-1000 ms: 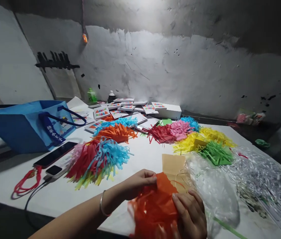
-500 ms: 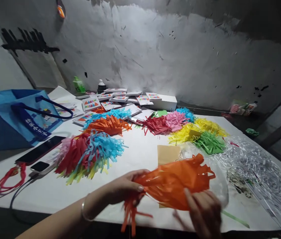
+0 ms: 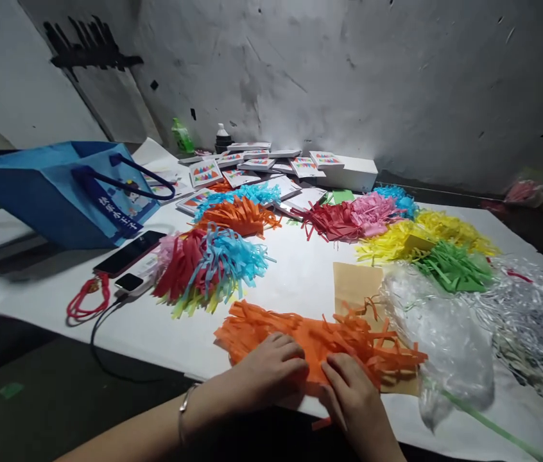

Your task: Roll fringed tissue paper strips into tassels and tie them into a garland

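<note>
Fringed orange tissue paper (image 3: 317, 337) lies spread across the front of the table, its cut strips fanning out to left and right. My left hand (image 3: 271, 366), with a silver bracelet at the wrist, has its fingers curled on the plain middle band near the front edge. Close beside it, my right hand (image 3: 353, 388) pinches the same band, fingers together and thumb low. The fingertips are partly hidden. Under the right end of the orange strips sits a brown card (image 3: 358, 282), and a clear plastic bag (image 3: 454, 340) touches the card's right side.
Fringed tissue bundles, including red (image 3: 334, 221), yellow (image 3: 459, 232), green (image 3: 454, 266) and blue (image 3: 235, 253), surround the work area. Boxes (image 3: 307, 168) are heaped at the back. A blue bag (image 3: 45, 192), phone (image 3: 129, 252) and cable (image 3: 95, 340) occupy the left; silvery strips (image 3: 536, 308) lie right.
The orange paper was held up, gathered between both hands; now it is lowered and spread flat on the table. My hands have come closer together, and the view has shifted left.
</note>
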Action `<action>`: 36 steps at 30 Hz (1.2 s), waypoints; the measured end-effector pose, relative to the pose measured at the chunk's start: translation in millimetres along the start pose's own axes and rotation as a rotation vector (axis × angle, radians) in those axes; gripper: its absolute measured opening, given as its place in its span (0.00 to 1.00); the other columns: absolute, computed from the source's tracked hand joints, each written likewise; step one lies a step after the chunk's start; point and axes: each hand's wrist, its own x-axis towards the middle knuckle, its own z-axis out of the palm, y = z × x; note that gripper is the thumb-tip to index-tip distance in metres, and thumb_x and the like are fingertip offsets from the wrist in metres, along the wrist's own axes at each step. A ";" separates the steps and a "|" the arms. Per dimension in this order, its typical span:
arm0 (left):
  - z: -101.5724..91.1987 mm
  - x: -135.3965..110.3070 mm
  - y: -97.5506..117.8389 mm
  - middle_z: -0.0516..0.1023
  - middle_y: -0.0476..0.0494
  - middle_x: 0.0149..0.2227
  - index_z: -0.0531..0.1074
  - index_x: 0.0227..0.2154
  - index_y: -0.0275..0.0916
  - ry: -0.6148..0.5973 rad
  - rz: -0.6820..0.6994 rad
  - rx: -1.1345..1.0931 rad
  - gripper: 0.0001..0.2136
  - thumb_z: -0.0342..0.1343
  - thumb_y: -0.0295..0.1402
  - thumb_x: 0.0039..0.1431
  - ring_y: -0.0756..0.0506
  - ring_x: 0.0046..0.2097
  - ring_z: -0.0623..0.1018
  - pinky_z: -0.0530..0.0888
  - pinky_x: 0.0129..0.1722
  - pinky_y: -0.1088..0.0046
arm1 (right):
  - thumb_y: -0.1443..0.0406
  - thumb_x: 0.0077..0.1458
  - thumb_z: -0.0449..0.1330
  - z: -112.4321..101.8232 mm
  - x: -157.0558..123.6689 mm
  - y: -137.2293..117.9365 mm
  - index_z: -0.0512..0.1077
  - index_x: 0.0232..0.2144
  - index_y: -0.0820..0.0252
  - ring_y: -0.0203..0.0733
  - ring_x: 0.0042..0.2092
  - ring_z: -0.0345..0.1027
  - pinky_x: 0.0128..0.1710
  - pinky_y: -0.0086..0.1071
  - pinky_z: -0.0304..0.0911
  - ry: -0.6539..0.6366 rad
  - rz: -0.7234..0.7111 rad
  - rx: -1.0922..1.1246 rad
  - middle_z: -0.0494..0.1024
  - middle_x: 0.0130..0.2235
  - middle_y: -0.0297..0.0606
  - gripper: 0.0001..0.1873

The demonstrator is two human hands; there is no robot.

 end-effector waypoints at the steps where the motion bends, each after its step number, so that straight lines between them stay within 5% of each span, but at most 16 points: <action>1: 10.6 1.5 1.6 0.78 0.43 0.41 0.74 0.40 0.40 0.012 -0.004 0.007 0.06 0.59 0.27 0.61 0.42 0.42 0.74 0.68 0.44 0.65 | 0.65 0.67 0.51 -2.0 -2.6 1.0 0.73 0.49 0.64 0.48 0.51 0.74 0.49 0.40 0.74 -0.013 0.003 0.021 0.78 0.48 0.49 0.14; 4: 25.8 2.4 -2.7 0.79 0.45 0.39 0.74 0.36 0.41 0.062 -0.036 -0.046 0.04 0.58 0.24 0.62 0.45 0.40 0.73 0.67 0.42 0.68 | 0.66 0.68 0.51 -4.4 -10.7 4.2 0.72 0.50 0.62 0.48 0.54 0.72 0.51 0.41 0.74 -0.029 0.019 0.070 0.77 0.51 0.48 0.14; 14: 8.1 0.7 2.5 0.77 0.44 0.41 0.73 0.35 0.40 0.017 -0.136 -0.280 0.08 0.49 0.29 0.68 0.46 0.42 0.72 0.68 0.45 0.70 | 0.67 0.65 0.55 -8.2 -9.2 3.5 0.73 0.39 0.54 0.44 0.50 0.74 0.47 0.36 0.74 -0.036 0.201 0.246 0.79 0.47 0.42 0.07; 20: 17.8 -1.3 -1.6 0.77 0.43 0.38 0.71 0.38 0.38 0.035 -0.243 -0.272 0.08 0.47 0.24 0.65 0.45 0.40 0.73 0.70 0.42 0.69 | 0.65 0.65 0.54 -11.4 0.6 0.3 0.73 0.46 0.56 0.49 0.51 0.74 0.51 0.45 0.69 -0.062 0.075 0.046 0.80 0.48 0.40 0.10; 24: 20.2 0.4 -1.5 0.78 0.44 0.37 0.72 0.37 0.38 0.032 -0.270 -0.245 0.09 0.51 0.20 0.58 0.44 0.40 0.74 0.70 0.42 0.69 | 0.53 0.69 0.46 1.5 7.1 1.6 0.73 0.51 0.51 0.54 0.52 0.73 0.51 0.52 0.66 -0.114 0.192 -0.087 0.79 0.52 0.38 0.19; 28: 18.7 2.0 0.0 0.78 0.44 0.37 0.72 0.36 0.39 0.052 -0.269 -0.230 0.10 0.50 0.19 0.57 0.45 0.39 0.75 0.71 0.42 0.70 | 0.54 0.71 0.36 -4.3 -0.4 35.9 0.76 0.46 0.58 0.56 0.42 0.77 0.37 0.49 0.68 -0.019 0.337 -0.414 0.82 0.45 0.49 0.30; 32: 20.3 2.7 -0.7 0.79 0.43 0.36 0.72 0.35 0.38 0.074 -0.289 -0.205 0.09 0.49 0.22 0.59 0.45 0.37 0.75 0.71 0.38 0.71 | 0.54 0.70 0.44 -39.4 -8.3 62.1 0.76 0.41 0.67 0.57 0.42 0.75 0.39 0.48 0.68 0.280 0.525 -0.580 0.81 0.43 0.55 0.26; 34: 22.0 3.6 -1.6 0.78 0.42 0.35 0.72 0.34 0.38 0.079 -0.308 -0.192 0.09 0.47 0.24 0.61 0.45 0.36 0.75 0.71 0.37 0.71 | 0.55 0.67 0.52 -46.4 -4.5 52.3 0.74 0.47 0.69 0.57 0.45 0.73 0.45 0.48 0.67 0.360 0.414 -0.516 0.80 0.46 0.54 0.21; 36: 23.0 4.6 -2.5 0.78 0.42 0.34 0.71 0.33 0.38 0.080 -0.331 -0.180 0.09 0.45 0.26 0.63 0.44 0.35 0.75 0.71 0.36 0.71 | 0.58 0.66 0.55 -39.1 2.8 32.7 0.69 0.54 0.67 0.52 0.52 0.71 0.53 0.44 0.63 0.216 0.143 -0.274 0.79 0.50 0.49 0.21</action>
